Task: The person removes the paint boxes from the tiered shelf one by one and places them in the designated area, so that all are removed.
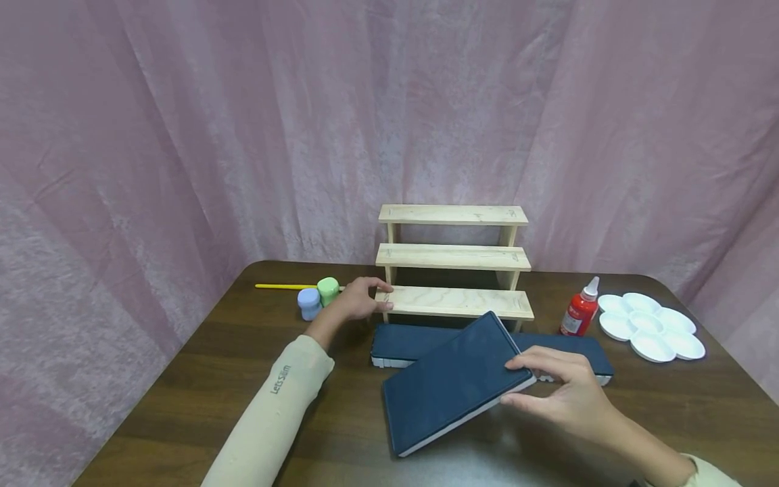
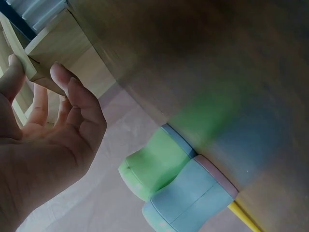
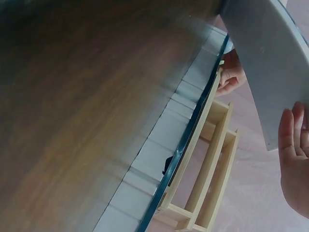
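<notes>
A pale wooden three-step stand is set at the back of the table. My left hand pinches the left end of its lowest step; in the left wrist view the thumb and fingers lie on either side of the board's corner. Between the thumb and fingers of my right hand is the right edge of a dark blue, book-like flat piece with light edges, held tilted. Its grey underside shows in the right wrist view. Behind it lies a long dark blue case with whitish sides, partly hidden.
Left of the stand are a blue jar, a green jar and a yellow stick. To the right stand a red bottle with a white nozzle and a white flower-shaped palette. A pink curtain hangs behind the table.
</notes>
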`<control>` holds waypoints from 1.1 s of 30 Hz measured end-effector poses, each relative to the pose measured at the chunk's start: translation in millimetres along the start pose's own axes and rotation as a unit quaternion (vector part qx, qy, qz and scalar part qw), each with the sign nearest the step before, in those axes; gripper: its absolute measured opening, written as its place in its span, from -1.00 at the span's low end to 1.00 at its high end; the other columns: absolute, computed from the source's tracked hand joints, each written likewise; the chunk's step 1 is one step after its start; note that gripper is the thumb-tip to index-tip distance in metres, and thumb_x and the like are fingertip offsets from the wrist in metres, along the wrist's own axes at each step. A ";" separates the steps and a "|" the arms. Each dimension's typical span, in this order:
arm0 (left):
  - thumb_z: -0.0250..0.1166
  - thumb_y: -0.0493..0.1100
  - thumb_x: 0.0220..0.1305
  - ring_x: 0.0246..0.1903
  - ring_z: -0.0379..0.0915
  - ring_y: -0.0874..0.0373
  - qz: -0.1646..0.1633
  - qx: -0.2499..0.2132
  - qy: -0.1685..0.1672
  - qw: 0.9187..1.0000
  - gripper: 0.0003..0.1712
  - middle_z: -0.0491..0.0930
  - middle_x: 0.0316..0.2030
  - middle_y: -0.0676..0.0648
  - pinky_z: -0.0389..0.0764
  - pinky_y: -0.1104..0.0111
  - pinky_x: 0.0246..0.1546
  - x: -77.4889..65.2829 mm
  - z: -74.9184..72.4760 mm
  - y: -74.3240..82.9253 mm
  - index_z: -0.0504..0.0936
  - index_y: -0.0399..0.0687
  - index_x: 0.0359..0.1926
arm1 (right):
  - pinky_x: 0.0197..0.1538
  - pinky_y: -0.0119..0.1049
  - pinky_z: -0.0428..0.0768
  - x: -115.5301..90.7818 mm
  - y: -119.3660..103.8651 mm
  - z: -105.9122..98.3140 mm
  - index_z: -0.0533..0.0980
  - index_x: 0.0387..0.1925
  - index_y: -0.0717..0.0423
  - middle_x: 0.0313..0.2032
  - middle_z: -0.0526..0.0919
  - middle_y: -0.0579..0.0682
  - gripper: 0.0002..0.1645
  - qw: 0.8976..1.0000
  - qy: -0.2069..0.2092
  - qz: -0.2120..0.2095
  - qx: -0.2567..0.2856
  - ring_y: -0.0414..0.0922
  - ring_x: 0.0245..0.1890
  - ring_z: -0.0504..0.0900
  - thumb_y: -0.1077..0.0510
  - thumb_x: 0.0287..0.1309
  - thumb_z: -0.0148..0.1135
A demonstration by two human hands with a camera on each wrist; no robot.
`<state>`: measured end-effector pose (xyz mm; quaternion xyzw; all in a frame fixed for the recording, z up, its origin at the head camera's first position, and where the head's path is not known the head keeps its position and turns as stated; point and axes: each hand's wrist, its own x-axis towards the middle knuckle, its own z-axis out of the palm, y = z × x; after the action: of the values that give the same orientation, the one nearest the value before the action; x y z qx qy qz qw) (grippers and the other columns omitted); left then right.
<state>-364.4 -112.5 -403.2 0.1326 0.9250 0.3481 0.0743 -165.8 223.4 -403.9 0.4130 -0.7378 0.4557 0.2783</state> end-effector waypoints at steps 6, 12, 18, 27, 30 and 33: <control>0.48 -0.03 0.18 0.22 0.35 -0.13 -0.001 0.004 0.001 1.000 -0.55 0.47 0.26 -0.16 0.38 -0.01 0.19 0.2 -0.1 -0.2 0.67 0.09 0.10 | -0.22 -0.46 0.63 -2.3 -4.6 -2.4 0.66 -0.12 0.13 -0.21 0.72 0.00 -0.35 0.997 -0.021 0.072 -0.014 -0.25 -0.24 0.64 0.42 -0.42 0.67; 0.47 -0.03 0.18 0.25 0.33 -0.13 -0.004 0.008 0.000 1.000 -0.56 0.45 0.27 -0.16 0.37 -0.02 0.21 0.3 -0.2 0.5 0.66 0.10 0.10 | -0.44 -0.46 0.58 -1.8 -8.9 -4.4 0.66 -0.16 0.07 -0.27 0.72 -0.09 -0.53 0.990 -0.039 0.134 0.003 -0.28 -0.45 0.56 0.48 -0.15 0.51; 0.46 -0.02 0.19 0.22 0.34 -0.11 -0.006 0.008 -0.001 1.000 -0.56 0.45 0.28 -0.16 0.40 0.00 0.18 -0.1 -0.2 1.5 0.66 0.11 0.10 | -0.57 -0.35 0.53 -1.3 -12.6 -3.4 0.65 -0.18 0.04 -0.37 0.68 -0.12 -0.74 0.974 -0.050 0.221 0.026 -0.23 -0.62 0.50 0.39 0.14 0.35; 0.47 -0.03 0.19 0.16 0.35 -0.11 -0.008 0.005 0.001 1.000 -0.57 0.45 0.27 -0.17 0.40 0.02 0.16 -2.1 -0.6 2.4 0.67 0.12 0.10 | -0.40 -0.24 0.65 -2.0 -8.1 -8.7 0.60 0.02 0.20 -0.31 0.71 -0.05 -0.68 0.934 -0.133 0.322 0.081 -0.11 -0.49 0.63 0.23 0.23 0.33; 0.47 -0.04 0.18 0.13 0.36 -0.11 -0.010 0.004 0.002 1.000 -0.57 0.45 0.27 -0.17 0.41 0.02 0.15 -2.3 -1.0 3.5 0.67 0.11 0.10 | -0.39 -0.23 0.66 0.1 -6.7 -11.0 0.60 0.01 0.28 -0.31 0.71 0.00 -0.66 0.924 -0.138 0.344 0.092 -0.08 -0.52 0.64 0.24 0.22 0.34; 0.47 -0.04 0.18 0.11 0.37 -0.10 -0.008 0.003 0.001 1.000 -0.57 0.45 0.27 -0.17 0.41 0.02 0.14 -2.1 -0.9 3.9 0.67 0.11 0.10 | -0.38 -0.21 0.67 1.4 -6.2 -12.5 0.60 -0.01 0.35 -0.27 0.71 0.09 -0.64 0.914 -0.131 0.371 0.101 -0.07 -0.53 0.66 0.26 0.17 0.38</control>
<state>-361.9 -110.9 -399.8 0.1248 0.9273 0.3446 0.0757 -160.7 232.7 -394.7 0.1914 -0.8180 0.5399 -0.0528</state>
